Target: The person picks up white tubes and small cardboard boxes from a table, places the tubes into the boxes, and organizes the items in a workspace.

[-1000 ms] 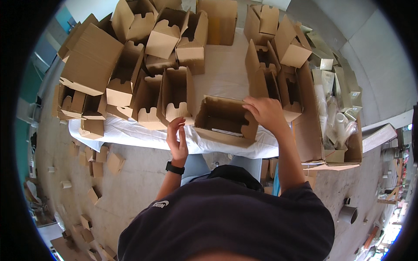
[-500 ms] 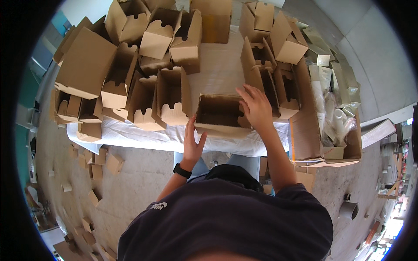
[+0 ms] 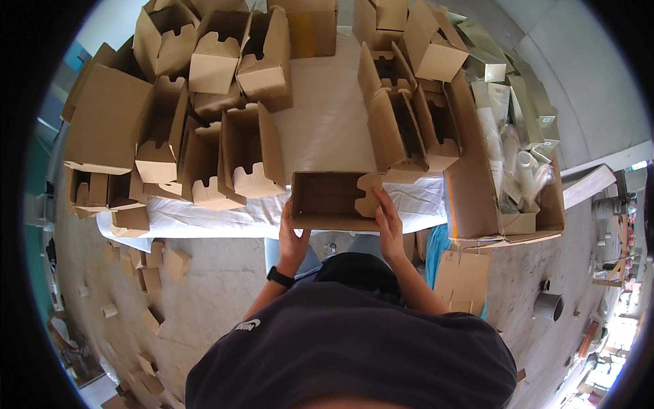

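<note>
A small brown cardboard box (image 3: 334,222) lies lengthwise before me at the table's near edge, its long open side facing up and its dark inside showing bare. My left hand (image 3: 293,242) grips its left end, with the fingers partly hidden by the box wall. At the other end, my right hand (image 3: 390,225) holds the box by its notched end flap (image 3: 370,195), fingers pressed against the outside. Several similar notched boxes stand close by, the nearest one (image 3: 251,153) to the left and another (image 3: 396,129) to the right.
A white cloth (image 3: 323,129) covers the table. Boxes are piled at left, including a large closed-looking one (image 3: 109,119). At right, a big carton (image 3: 470,157) holds pale wrapped items. Small cardboard pieces (image 3: 177,264) and a grey cylinder (image 3: 548,307) lie on the floor.
My right hand has come down from over the flap to the box's right end. The box now sits nearer my body, gripped at both ends. The whole view has shifted slightly.
</note>
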A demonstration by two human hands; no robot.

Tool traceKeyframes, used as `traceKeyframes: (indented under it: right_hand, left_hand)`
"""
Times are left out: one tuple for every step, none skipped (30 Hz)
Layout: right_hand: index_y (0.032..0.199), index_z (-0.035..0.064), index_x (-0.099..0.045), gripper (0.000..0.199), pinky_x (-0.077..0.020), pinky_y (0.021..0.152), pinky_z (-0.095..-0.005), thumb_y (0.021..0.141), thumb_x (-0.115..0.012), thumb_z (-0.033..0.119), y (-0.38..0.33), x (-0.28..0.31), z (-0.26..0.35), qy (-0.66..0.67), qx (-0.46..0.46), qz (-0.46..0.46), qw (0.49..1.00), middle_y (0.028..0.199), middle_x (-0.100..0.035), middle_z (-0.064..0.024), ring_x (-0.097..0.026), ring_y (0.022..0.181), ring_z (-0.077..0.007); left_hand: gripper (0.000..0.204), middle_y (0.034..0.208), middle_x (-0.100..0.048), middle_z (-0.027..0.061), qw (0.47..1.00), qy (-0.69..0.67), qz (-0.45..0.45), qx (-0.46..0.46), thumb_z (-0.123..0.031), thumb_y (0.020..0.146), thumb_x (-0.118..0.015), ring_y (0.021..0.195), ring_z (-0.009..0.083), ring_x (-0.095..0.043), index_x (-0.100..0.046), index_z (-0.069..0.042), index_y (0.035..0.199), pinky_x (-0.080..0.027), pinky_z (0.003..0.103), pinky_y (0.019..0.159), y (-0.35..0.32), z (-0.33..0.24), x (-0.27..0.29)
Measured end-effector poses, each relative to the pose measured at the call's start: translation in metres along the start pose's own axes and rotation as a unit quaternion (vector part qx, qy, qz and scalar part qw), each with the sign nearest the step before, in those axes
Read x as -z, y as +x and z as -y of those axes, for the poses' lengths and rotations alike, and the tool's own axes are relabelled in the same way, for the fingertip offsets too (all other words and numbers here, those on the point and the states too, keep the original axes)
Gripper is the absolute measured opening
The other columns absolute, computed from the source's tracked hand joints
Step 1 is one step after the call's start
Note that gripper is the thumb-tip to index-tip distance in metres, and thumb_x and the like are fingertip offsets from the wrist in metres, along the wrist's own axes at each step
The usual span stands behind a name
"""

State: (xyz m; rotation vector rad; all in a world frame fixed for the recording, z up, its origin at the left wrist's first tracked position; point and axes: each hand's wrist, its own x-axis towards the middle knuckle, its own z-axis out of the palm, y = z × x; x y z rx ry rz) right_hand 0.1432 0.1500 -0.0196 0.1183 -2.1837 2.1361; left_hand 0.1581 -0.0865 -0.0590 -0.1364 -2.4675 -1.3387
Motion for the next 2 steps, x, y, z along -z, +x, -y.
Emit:
traceKeyframes:
  right_hand:
    - [0.142, 0.0067, -0.047, 0.044, -0.0312, 0.108, -0.0305, 0.099, -0.054, 0.015, 0.0012, 0.0013, 0.0032, 0.025, -0.011, 0.01, 1.0, 0.154, -0.033, -0.0158, -0.035, 0.138, -0.0225]
    - [0.142, 0.0074, -0.048, 0.044, -0.0286, 0.11, -0.0304, 0.099, -0.054, 0.016, 0.0028, 0.0026, 0.0085, 0.05, -0.022, 0.021, 0.998, 0.153, -0.033, -0.0158, -0.035, 0.138, -0.0224]
  left_hand:
    - [0.072, 0.143, -0.044, 0.0193, 1.0, -0.003, 0.002, 0.003, 0.0, 0.084, -0.069, 0.13, 0.0337, -0.046, -0.03, 0.001, 0.145, -0.04, 0.04, 0.106, 0.0003, 0.0015, -0.0013]
    - [0.073, 0.144, -0.044, 0.0185, 1.0, -0.006, 0.004, 0.007, -0.001, 0.084, -0.07, 0.132, 0.0335, -0.045, -0.03, -0.001, 0.146, -0.039, 0.04, 0.107, 0.0003, 0.0059, -0.003]
